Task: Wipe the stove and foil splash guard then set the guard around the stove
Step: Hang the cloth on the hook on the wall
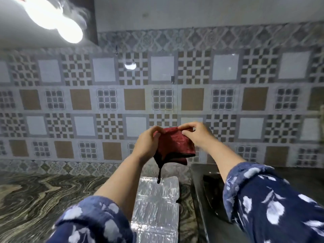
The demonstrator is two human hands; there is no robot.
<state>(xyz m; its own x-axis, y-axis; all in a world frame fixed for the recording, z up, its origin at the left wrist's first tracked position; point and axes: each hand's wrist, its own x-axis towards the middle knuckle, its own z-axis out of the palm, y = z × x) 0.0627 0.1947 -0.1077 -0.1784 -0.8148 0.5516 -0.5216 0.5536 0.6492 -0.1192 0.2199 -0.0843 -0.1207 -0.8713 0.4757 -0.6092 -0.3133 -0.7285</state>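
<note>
We are holding a red cloth up in front of the patterned tile wall, above the counter. Our left hand is closing around its left edge; our right hand is pinching its upper right corner between fingertips. A dark loop is hanging from the cloth's lower edge. The foil splash guard is lying folded flat on the marbled counter, near us, just left of the black stove.
</note>
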